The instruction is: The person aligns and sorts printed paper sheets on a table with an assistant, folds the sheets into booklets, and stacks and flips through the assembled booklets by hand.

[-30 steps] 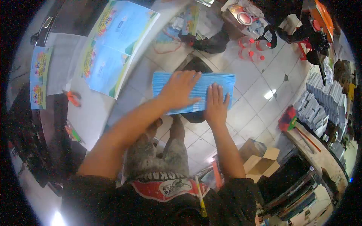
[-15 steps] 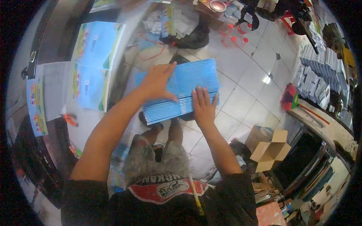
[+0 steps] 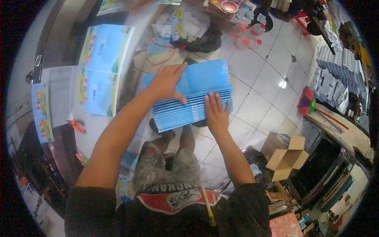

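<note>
Overlapping blue rectangular paper sheets (image 3: 209, 75) lie beneath the spread left hand (image 3: 166, 82) and flat, outstretched right hand (image 3: 216, 115), above white floor tiles (image 3: 260, 103); probably light, pliable, slippery; best held at both ends.

The head camera sat high over the wearer's shirt (image 3: 162, 223), which spanned the bottom centre of the frame, and faced forward and steeply down; the left hand (image 3: 167, 82) and right hand (image 3: 217, 114) showed near at the centre, the floor (image 3: 252, 104) farther off, in a wide, round view
</note>
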A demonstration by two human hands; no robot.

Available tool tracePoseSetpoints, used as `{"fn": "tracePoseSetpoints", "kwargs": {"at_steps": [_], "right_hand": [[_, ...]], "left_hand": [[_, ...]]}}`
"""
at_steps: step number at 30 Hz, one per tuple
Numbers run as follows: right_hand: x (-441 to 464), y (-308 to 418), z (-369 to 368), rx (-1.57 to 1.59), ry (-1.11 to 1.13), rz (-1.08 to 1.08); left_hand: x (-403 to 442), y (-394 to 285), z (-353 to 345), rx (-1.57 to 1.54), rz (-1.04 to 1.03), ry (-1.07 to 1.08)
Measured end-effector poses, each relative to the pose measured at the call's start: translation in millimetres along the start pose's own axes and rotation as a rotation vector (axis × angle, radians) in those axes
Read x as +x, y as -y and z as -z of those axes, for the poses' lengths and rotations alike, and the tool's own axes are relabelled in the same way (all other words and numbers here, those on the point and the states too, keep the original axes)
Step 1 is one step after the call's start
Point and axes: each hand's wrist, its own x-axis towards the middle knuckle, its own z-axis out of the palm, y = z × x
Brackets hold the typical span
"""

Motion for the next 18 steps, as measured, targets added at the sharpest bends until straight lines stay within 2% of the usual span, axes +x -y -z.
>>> {"fn": "tracePoseSetpoints", "kwargs": {"at_steps": [18], "right_hand": [[7.6, -5.4, 3.9, -0.013, -0.029, 0.048]], "left_hand": [[3.7, 8.9, -4.6, 0.005, 0.012, 0.025]]}}
